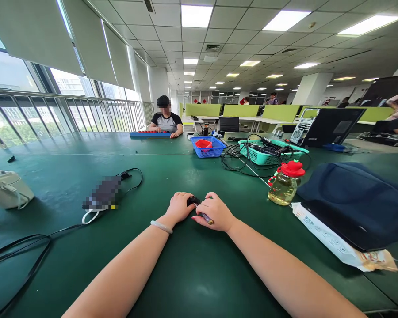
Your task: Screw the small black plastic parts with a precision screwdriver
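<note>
My left hand [180, 206], with a pale bangle [161, 226] at its wrist, is closed on a small black object [193, 200] at the table's middle. Fingers cover much of that object, so its kind cannot be made out. My right hand [219, 213] grips a slim pen-like tool [207, 218] with a dark handle and a brass-coloured end. The tool's thin front part points toward the black object; whether its tip touches is hidden. Both hands are close together, low over the green table [199, 274].
To the right are a red-lidded bottle [284, 185], a dark blue bag [348, 190] and a black phone [345, 225] on a packet [328, 238]. Baskets [208, 148] and tangled cables [234, 161] lie ahead. A cabled, blurred device [104, 194] is left. Another person [166, 120] sits opposite.
</note>
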`<state>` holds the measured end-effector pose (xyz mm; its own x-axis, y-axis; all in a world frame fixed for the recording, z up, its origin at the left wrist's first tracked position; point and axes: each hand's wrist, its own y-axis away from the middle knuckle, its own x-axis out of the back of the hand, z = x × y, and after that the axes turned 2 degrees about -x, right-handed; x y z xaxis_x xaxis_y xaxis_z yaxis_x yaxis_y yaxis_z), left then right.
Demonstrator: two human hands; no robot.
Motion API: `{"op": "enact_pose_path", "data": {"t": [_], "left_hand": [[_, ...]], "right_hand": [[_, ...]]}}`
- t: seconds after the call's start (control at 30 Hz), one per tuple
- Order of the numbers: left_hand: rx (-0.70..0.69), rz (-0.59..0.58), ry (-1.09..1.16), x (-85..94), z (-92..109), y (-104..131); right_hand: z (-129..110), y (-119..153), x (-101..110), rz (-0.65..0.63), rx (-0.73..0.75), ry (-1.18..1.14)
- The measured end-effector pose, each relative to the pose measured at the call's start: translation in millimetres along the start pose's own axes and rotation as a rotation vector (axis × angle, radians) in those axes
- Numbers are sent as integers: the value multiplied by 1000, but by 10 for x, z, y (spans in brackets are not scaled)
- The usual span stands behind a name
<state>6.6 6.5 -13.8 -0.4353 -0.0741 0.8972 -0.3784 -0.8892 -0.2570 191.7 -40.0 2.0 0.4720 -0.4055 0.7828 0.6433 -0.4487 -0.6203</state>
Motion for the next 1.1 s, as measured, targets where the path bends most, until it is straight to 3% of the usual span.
{"op": "enact_pose_path", "data": {"t": [0.3,0.6,0.8,1.1], "left_hand": [[3,21,-10,-8,5,22],[-7,40,-12,9,17,63],[-8,42,-14,28,29,82],[1,42,14,-8,-8,55]], "right_hand": [[-76,29,-139,-21,59,132],[-109,19,-81,-8,73,174],[-95,16,-37,30,5,77],[32,53,39,37,-267,-281]]}}
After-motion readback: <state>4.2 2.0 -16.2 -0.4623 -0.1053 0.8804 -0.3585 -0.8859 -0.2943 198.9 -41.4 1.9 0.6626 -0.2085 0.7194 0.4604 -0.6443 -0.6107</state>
